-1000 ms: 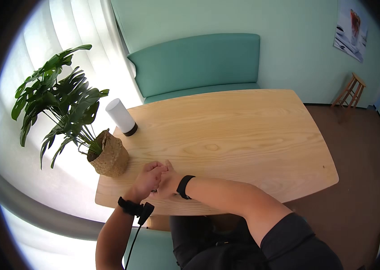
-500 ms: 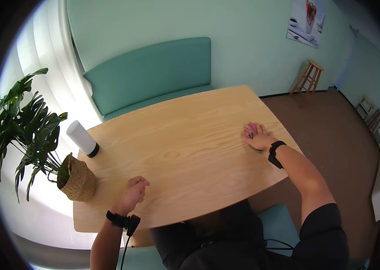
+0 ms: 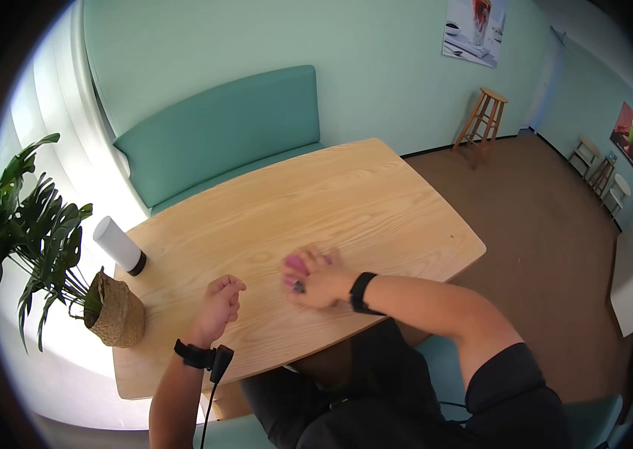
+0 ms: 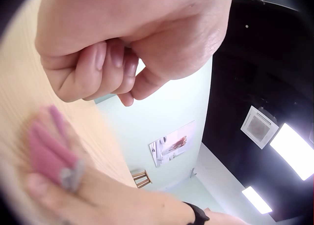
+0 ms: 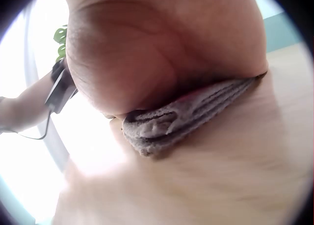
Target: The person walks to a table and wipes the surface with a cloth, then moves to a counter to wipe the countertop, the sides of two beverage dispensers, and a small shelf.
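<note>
In the head view my right hand (image 3: 320, 280) rests over a folded cloth (image 3: 296, 263) on the wooden table, near its front edge. Pink cloth bulges between the thumb and fingers in the left wrist view, with a grey corner by the thumb. Under the palm, the right wrist view shows the cloth's grey ribbed folds (image 5: 171, 119) against the tabletop. My left hand (image 3: 219, 303) hovers at the table's left part, fingers curled in, holding nothing visible. The right hand is blurred.
The wooden table (image 3: 294, 194) carries a white cylinder with a black base (image 3: 118, 243) and a plant in a woven pot (image 3: 118, 310) on its left. A green bench (image 3: 226, 135) stands behind it. A cable runs from the left wristband (image 3: 195, 355).
First my hands were together at the table's front left. The right hand went to the far right with the cloth, then swept back left toward the middle. The head view turned right.
</note>
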A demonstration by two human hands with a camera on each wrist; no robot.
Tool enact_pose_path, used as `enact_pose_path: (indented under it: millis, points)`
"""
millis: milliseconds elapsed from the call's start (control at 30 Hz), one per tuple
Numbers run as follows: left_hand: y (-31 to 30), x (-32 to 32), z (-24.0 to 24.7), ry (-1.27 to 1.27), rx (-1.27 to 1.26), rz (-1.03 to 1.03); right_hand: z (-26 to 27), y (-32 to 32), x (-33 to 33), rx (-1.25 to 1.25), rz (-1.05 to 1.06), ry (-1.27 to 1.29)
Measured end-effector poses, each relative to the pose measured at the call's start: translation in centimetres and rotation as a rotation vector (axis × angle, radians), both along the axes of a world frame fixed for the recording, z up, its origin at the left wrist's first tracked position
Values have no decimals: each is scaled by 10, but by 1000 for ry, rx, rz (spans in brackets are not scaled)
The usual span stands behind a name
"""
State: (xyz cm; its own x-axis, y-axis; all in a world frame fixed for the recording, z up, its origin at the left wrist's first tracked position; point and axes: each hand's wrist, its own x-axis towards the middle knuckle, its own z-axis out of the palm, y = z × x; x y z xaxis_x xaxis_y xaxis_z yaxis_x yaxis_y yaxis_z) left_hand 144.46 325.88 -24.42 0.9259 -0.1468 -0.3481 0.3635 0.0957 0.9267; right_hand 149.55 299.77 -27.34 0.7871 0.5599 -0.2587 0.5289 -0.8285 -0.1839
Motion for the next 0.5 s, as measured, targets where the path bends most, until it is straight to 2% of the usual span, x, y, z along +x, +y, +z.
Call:
enact_pose_path:
  millis: [67, 167, 267, 367, 400, 500]
  points:
    - [-9, 2, 9, -22, -25, -7, 9, 49, -31, 54, 206, 10]
    - [-19, -5, 26, -38, 57, -28, -10, 100, -69, 145, 472, 36]
    - [-14, -11, 21, -50, 78, -6, -22, 107, -81, 253, 560, 30]
    - [2, -17, 11, -19, 66, 29, -26, 74, -66, 282, 528, 3]
    - [8, -18, 7, -5, 74, 45, -22, 57, -58, 172, 486, -53]
    - [20, -16, -6, 43, 96, 74, -7, -13, -31, 108, 256, -68]
